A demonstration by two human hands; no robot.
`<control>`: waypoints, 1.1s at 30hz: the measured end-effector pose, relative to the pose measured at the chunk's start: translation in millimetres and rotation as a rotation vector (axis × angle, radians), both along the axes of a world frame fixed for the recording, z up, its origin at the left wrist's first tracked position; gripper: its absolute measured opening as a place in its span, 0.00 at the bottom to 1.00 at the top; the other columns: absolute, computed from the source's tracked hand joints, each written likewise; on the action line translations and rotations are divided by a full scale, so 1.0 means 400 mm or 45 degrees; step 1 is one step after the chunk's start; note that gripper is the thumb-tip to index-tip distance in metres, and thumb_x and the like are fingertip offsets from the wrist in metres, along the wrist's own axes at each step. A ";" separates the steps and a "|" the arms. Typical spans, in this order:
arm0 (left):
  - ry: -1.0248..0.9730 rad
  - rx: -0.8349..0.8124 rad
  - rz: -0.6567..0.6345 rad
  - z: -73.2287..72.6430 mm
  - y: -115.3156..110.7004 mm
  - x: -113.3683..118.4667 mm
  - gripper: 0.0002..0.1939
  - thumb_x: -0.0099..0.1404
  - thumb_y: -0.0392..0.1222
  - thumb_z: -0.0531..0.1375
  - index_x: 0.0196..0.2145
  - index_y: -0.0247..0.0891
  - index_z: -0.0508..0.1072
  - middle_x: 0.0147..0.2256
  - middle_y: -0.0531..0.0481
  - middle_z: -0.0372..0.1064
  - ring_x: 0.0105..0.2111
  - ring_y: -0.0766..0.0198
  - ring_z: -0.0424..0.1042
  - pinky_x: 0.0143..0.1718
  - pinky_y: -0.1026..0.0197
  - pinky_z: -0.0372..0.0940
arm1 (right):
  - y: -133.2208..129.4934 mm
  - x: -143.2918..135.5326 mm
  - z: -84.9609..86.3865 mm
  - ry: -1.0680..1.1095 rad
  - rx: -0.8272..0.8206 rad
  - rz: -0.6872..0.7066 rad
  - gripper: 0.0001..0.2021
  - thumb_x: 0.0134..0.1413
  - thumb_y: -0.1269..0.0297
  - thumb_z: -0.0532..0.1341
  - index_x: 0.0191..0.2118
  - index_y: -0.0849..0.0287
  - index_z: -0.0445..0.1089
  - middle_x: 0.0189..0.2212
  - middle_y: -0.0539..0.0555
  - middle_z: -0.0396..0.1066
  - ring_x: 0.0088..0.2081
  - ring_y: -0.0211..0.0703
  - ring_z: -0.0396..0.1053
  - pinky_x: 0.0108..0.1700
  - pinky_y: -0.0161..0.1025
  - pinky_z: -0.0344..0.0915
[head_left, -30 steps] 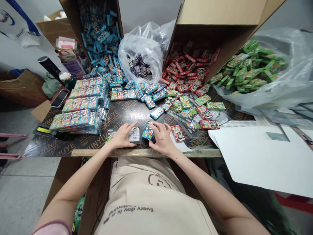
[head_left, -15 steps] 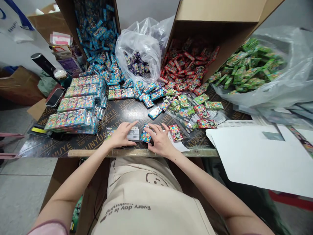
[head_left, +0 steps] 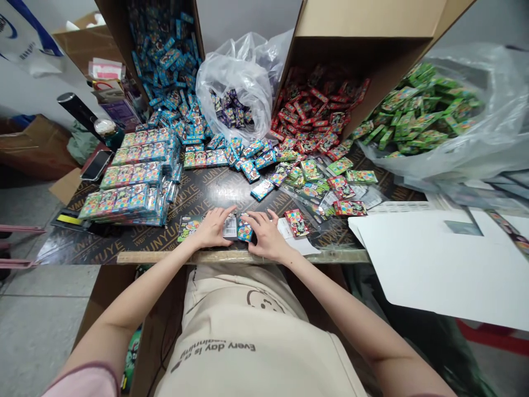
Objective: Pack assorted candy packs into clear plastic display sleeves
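Observation:
Near the table's front edge, my left hand [head_left: 212, 229] rests over a flat dark card package [head_left: 189, 226], thumb and fingers spread around its right part, which shows a barcode label [head_left: 230, 226]. Just to the right, my right hand [head_left: 266, 234] has its thumb and fingers around a small blue box [head_left: 244, 229], which stands beside the card. A red box [head_left: 296, 223] lies on white paper [head_left: 285, 227] to the right of my right hand. A single blue box [head_left: 262, 190] lies behind my hands.
Stacked wrapped packs [head_left: 124, 198] stand at left. Behind are loose blue boxes [head_left: 165, 55], a clear bag of purple boxes [head_left: 231, 107], a carton [head_left: 372, 22] of red boxes and a bag of green boxes [head_left: 425, 116]. White sheets [head_left: 438, 264] overhang the right front edge.
My right hand has shifted slightly left with the blue box, which now stands closer to the card. More of the card shows left of my left hand.

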State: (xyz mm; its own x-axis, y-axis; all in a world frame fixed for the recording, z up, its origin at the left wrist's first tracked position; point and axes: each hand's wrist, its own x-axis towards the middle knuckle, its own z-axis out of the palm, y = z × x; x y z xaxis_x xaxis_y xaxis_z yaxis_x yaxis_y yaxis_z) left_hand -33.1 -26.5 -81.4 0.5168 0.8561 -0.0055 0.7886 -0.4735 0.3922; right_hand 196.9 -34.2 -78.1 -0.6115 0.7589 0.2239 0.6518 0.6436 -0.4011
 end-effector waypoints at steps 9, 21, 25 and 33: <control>-0.169 0.018 0.012 0.031 -0.039 0.004 0.58 0.48 0.46 0.68 0.68 0.41 0.40 0.55 0.41 0.63 0.55 0.47 0.63 0.61 0.44 0.48 | 0.036 0.009 0.005 0.274 -0.207 0.266 0.38 0.40 0.65 0.61 0.62 0.56 0.55 0.58 0.62 0.64 0.59 0.56 0.61 0.61 0.57 0.45; -0.308 0.085 0.269 0.032 -0.039 0.015 0.57 0.50 0.46 0.69 0.68 0.44 0.39 0.57 0.40 0.61 0.55 0.48 0.64 0.56 0.47 0.58 | 0.176 0.044 0.039 0.390 0.011 -0.274 0.25 0.57 0.60 0.56 0.61 0.54 0.60 0.57 0.61 0.66 0.59 0.55 0.60 0.61 0.57 0.48; -0.101 0.023 0.200 0.002 -0.039 0.016 0.49 0.51 0.46 0.69 0.66 0.43 0.50 0.57 0.39 0.63 0.57 0.46 0.63 0.60 0.39 0.51 | 0.375 0.148 0.013 -0.046 0.079 -0.591 0.38 0.44 0.67 0.63 0.64 0.58 0.56 0.62 0.67 0.57 0.64 0.68 0.48 0.59 0.65 0.43; -0.432 0.120 0.548 0.011 -0.052 0.035 0.27 0.61 0.50 0.63 0.56 0.41 0.68 0.58 0.38 0.63 0.59 0.49 0.62 0.62 0.40 0.51 | 0.371 0.174 0.021 -0.028 0.282 -0.501 0.12 0.55 0.66 0.55 0.41 0.60 0.73 0.37 0.60 0.73 0.45 0.55 0.66 0.52 0.52 0.54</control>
